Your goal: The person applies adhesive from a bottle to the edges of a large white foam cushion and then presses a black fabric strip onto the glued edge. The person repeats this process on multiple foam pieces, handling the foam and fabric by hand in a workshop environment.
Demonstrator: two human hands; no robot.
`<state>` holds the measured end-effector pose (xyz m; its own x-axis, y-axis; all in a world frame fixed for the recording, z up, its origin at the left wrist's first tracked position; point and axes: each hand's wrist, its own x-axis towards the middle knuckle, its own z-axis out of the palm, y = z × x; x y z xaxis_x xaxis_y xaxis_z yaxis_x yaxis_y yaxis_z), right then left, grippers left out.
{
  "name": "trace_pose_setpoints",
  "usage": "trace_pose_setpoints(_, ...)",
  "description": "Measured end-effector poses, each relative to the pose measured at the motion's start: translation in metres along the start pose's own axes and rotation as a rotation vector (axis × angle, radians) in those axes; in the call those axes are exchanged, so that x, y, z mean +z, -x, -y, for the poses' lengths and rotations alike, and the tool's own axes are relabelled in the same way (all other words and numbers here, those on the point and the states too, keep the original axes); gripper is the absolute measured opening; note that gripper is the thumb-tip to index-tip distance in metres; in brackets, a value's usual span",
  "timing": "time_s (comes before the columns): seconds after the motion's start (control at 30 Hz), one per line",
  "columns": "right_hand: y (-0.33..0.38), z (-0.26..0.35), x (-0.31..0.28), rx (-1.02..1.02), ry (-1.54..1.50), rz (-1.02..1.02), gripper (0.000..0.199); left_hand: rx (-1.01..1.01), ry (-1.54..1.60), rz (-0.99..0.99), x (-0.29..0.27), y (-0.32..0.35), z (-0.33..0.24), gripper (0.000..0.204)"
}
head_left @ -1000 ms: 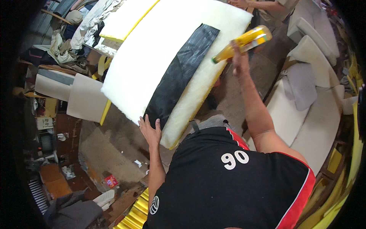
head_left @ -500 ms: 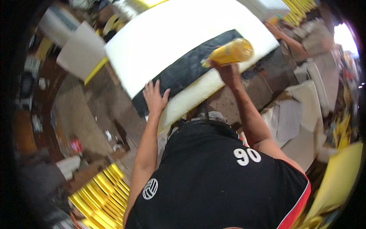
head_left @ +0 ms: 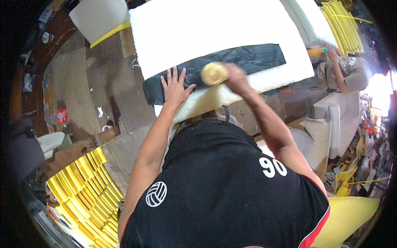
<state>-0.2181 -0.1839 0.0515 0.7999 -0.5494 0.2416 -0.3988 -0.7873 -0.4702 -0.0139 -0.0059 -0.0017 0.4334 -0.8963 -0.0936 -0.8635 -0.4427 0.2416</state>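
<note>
from the head view, resting the left hand (head_left: 175,89) palm down near the left end of a black strip (head_left: 252,58), fingers spread wide, with fingertips at about the strip's far edge. holding a yellow bottle (head_left: 213,73) in the right hand (head_left: 236,78), fingers closed on it, with its round base turned toward the camera. blurred, both bottle and right hand; cannot tell just where along the bottle the fingers sit, nor whether its hidden far end touches the strip. keeping the bottle over the middle of the strip, to the right of the left hand and apart from it. lying along the near side of a white pad (head_left: 215,29), with a band of white between strip and near edge. wearing a black shirt (head_left: 223,186) with red trim and a white ball emblem.

seen at the upper right, beyond the pad: a co-worker's hand (head_left: 333,53) at the green end of an orange bottle (head_left: 316,52), too small to tell how tightly gripped. also in sight: ribbed yellow foam (head_left: 82,190) at lower left, a yellow sheet (head_left: 349,215) at lower right, a pale sofa (head_left: 341,120) at right, and a red packet (head_left: 62,115) on the floor (head_left: 70,78) at left.
</note>
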Motion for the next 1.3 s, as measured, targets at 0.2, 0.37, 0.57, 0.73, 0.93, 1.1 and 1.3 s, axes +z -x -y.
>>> trace_pose_setpoints(0.2, -0.003, -0.022, -0.098, 0.381, -0.256, -0.089, 0.026, 0.033, 0.096, -0.132, 0.004, 0.000, 0.005, 0.087)
trace_pose_setpoints(0.37, 0.006, 0.029, 0.024, -0.043, -0.108, 0.134, 0.039, 0.023, 0.047, -0.134, 0.007, 0.005, 0.010, 0.086)
trace_pose_setpoints(0.57, 0.020, -0.035, -0.047, 0.224, -0.205, 0.081, 0.020, 0.016, 0.061, -0.127, 0.017, 0.002, 0.013, 0.089)
trace_pose_setpoints(0.73, 0.013, -0.011, -0.072, 0.365, -0.265, 0.009, 0.041, 0.005, 0.081, -0.149, 0.010, 0.008, 0.015, 0.086)
trace_pose_setpoints(0.93, 0.016, 0.037, -0.007, 0.041, -0.215, 0.202, 0.042, -0.002, 0.050, -0.128, 0.012, 0.013, 0.018, 0.087)
trace_pose_setpoints(1.1, 0.012, -0.033, -0.103, 0.434, 0.004, -0.139, 0.034, 0.003, 0.072, -0.133, 0.013, 0.012, 0.022, 0.089)
trace_pose_setpoints(1.3, -0.039, 0.030, -0.027, 0.249, -0.218, 0.022, 0.041, -0.027, 0.042, -0.114, 0.003, 0.008, 0.019, 0.091)
